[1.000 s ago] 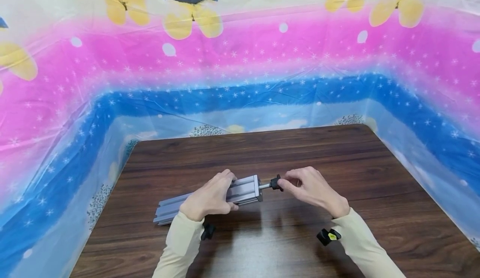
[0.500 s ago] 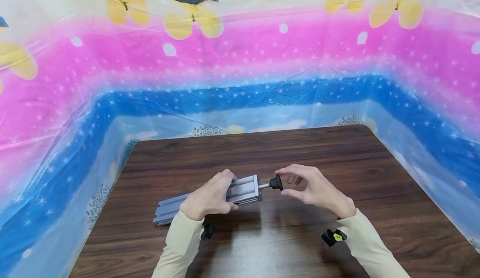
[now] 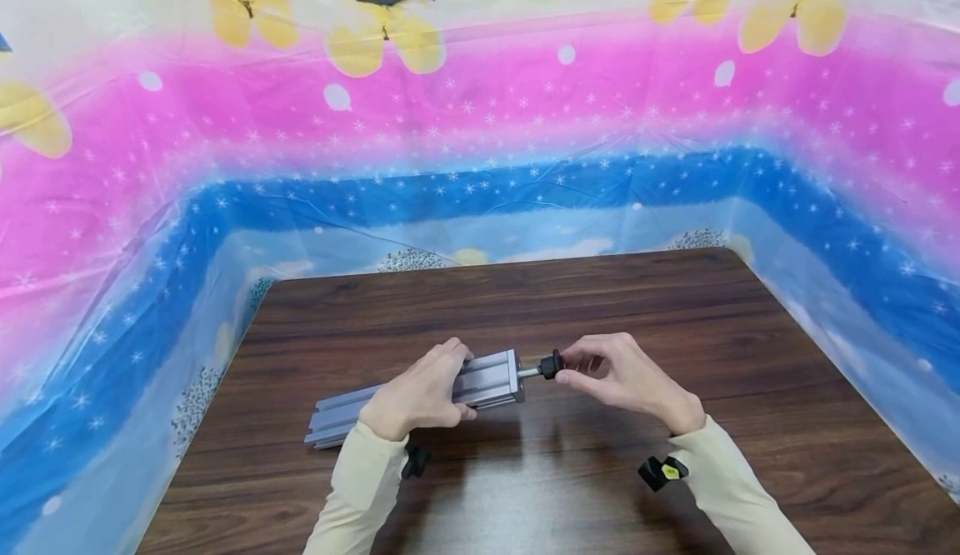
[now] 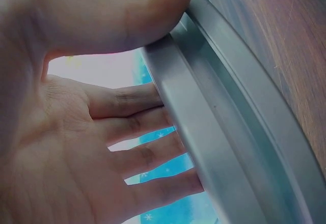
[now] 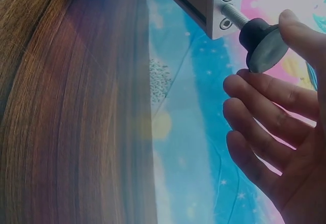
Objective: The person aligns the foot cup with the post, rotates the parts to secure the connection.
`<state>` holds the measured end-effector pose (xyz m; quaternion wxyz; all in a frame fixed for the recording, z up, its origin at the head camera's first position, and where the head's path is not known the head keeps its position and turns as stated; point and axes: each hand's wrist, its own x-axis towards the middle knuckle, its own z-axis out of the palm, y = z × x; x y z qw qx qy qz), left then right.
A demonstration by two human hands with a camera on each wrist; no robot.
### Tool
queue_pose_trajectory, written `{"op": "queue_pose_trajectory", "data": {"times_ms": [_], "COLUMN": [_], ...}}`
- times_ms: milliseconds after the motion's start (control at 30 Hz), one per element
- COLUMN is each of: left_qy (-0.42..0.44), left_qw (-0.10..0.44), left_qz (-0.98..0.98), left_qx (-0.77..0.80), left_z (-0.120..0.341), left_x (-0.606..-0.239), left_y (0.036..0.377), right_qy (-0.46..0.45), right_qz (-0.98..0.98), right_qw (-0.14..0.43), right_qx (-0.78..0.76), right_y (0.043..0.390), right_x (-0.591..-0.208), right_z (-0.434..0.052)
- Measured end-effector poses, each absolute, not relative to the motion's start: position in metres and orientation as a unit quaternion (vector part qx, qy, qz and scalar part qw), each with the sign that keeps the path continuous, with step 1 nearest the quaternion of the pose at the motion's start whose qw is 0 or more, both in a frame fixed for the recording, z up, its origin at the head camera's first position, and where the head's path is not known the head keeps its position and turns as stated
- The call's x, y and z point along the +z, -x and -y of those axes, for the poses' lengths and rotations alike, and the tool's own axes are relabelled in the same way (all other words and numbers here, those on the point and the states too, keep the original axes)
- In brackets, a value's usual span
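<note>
A grey aluminium extrusion profile (image 3: 486, 378) lies at a slant across the middle of the table. My left hand (image 3: 416, 392) grips it from above, and the left wrist view has the thumb and fingers on either side of its grooved bar (image 4: 214, 117). From the end plate (image 5: 220, 10) at its right end a threaded rod (image 3: 530, 372) sticks out. The rod bears a black levelling foot (image 5: 267, 48) with a round disc. My right hand (image 3: 630, 380) pinches the disc's rim between thumb and index finger, the other fingers lying loosely beside it.
Under everything is a dark wood-grain table (image 3: 600, 297). A printed pink and blue cloth (image 3: 480, 97) hangs behind it and along both sides. Black wrist-worn devices (image 3: 662, 472) sit below each wrist.
My right fingers came off the levelling foot and spread half a second ago; now they have moved back left onto its rim. My left hand and the aluminium profile have stayed in place.
</note>
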<state>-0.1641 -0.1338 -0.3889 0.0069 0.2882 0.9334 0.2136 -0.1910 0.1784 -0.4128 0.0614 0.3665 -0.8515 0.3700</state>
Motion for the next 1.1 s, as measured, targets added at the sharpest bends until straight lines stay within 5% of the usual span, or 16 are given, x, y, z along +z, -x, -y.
{"op": "queue_pose_trajectory", "data": {"times_ms": [500, 1100], "left_qy": [-0.281, -0.292], "left_qw": [0.014, 0.014], "left_qz": [-0.935, -0.933], "left_qx": [0.216, 0.211], "left_z": [0.133, 0.132], "left_x": [-0.389, -0.390], "left_y": [0.162, 0.163], "right_qy": [-0.327, -0.391], "right_qz": [0.875, 0.844], "right_qw": [0.059, 0.077], "right_qx": [0.353, 0.358], "right_y": [0.190, 0.185], "right_x": [-0.414, -0.410], "right_z": [-0.175, -0.181]}}
